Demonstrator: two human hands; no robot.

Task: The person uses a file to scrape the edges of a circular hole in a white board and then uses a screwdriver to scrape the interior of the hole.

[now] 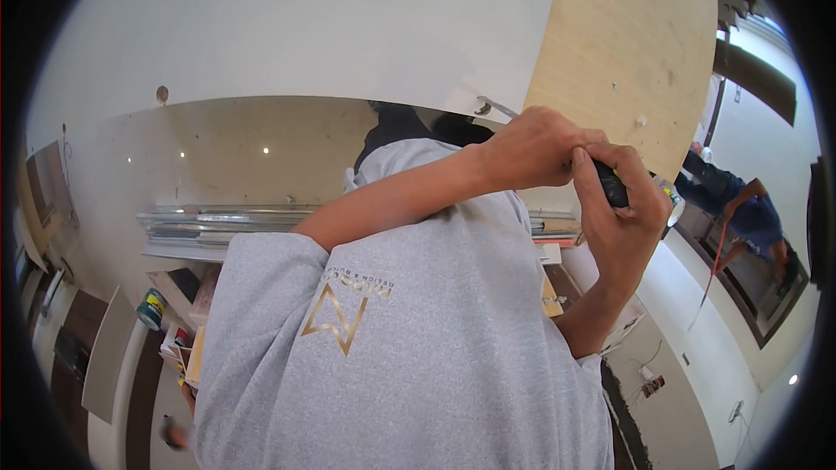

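Note:
My left hand is closed at the edge of a white panel, beside a bare wooden board. A thin metal shaft sticks out from under its fingers toward a small hole at the panel's edge. My right hand is curled around a black tool handle with a bit of yellow on it. The fingertips of both hands meet. Whether shaft and handle are one tool is hidden by my fingers.
Long metal profiles lie behind my body at the left. A green can stands at lower left. On the right, a person in a dark blue shirt bends over with a red stick-like object.

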